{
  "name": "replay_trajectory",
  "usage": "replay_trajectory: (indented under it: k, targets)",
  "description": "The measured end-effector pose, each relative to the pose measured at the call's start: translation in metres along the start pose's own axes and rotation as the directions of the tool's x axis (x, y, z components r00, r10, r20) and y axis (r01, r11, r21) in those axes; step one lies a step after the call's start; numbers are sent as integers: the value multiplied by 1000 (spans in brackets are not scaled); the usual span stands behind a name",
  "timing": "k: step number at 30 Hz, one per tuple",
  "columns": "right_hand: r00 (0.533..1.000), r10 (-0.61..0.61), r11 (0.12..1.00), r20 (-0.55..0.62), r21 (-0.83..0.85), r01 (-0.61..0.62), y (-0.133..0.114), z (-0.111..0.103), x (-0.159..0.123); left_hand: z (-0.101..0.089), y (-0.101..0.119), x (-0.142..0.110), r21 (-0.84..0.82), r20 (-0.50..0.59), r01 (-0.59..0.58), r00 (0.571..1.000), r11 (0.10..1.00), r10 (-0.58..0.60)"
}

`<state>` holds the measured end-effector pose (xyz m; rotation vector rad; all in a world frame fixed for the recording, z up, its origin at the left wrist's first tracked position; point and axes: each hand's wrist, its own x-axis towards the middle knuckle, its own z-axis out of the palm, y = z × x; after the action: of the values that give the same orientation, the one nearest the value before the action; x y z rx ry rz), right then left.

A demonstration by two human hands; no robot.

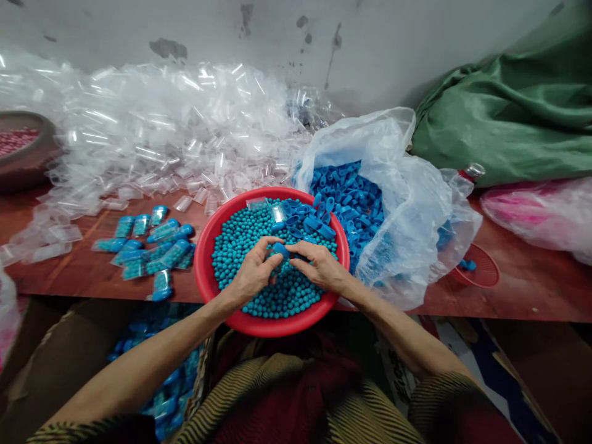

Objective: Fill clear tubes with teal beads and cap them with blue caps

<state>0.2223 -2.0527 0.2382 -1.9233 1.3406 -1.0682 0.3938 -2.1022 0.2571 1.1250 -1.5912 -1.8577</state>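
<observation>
Over a red basin (202,262) full of small blue beads (282,299), my two hands meet. My left hand (256,268) is closed around a small clear container with a blue cap (280,249). The thumb and fingers of my right hand (319,264) pinch at the cap's right side. Loose blue caps (308,221) lie on the beads at the back of the basin, along with a clear empty container (278,213). Left of the basin, several filled, capped containers (161,246) rest on the table.
A large heap of clear containers (185,123) covers the back left. An open plastic bag (402,209) of blue caps stands right of the basin. Further right are a small red basket (485,268) and a green sack (504,123). Below the table edge, a cardboard box (69,357) holds filled containers.
</observation>
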Motion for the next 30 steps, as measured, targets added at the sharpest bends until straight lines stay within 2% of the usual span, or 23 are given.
replay_trajectory:
  k: [2,5,7,8,10,12,13,15,17,19,24,30]
  targets:
    - [993,112,971,29,208,-115,3,-1,1,-7,0,1,39,69,13,997,999,-16]
    - [949,311,808,40,515,-287,10,1,5,-13,0,1,51,143,30,989,998,-37]
    - [915,404,725,22,602,-334,11,4,9,-12,-1,0,67,154,43,987,997,-53]
    - [905,425,718,8,606,-342,11,5,10,-11,-1,0,80,146,45,988,996,-56]
    - [911,411,785,-40,523,-331,6,7,11,-7,-1,-2,107,119,41,991,993,-54]
    - [951,303,911,-69,314,-267,-2,7,10,-3,-1,-3,114,85,20,996,993,-30]
    - [972,229,958,-49,188,-216,-6,7,9,-1,-1,-3,109,69,7,997,994,-14]
    - [992,116,993,54,-32,-114,-15,7,6,2,0,-4,85,36,-24,999,996,21]
    - [987,77,982,140,-182,-51,-21,9,2,4,1,-5,48,17,-41,999,998,40]
    - [986,75,957,151,-290,-28,-24,13,0,6,4,-5,16,10,-43,999,999,43]
    - [999,47,911,3,-410,-41,-27,25,-4,8,6,-6,-43,6,-69,998,997,70]
    - [997,10,889,-73,-455,-42,-30,37,-10,16,0,-9,-56,-6,-101,995,993,100]
